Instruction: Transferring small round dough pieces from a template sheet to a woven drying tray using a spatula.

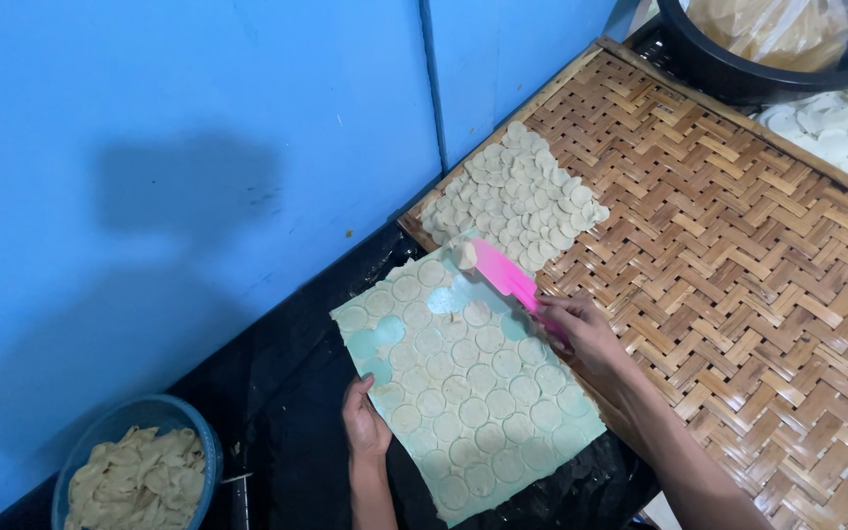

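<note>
Over green mat [385, 344]: right hand [581, 329] fingers closed around pink scraper [504, 275]; left hand [365, 422] grips mat edge.

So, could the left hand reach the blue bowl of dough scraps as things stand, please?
Probably yes: the left hand only steadies the green board, and nothing lies between it and the blue bowl at its left.
</note>
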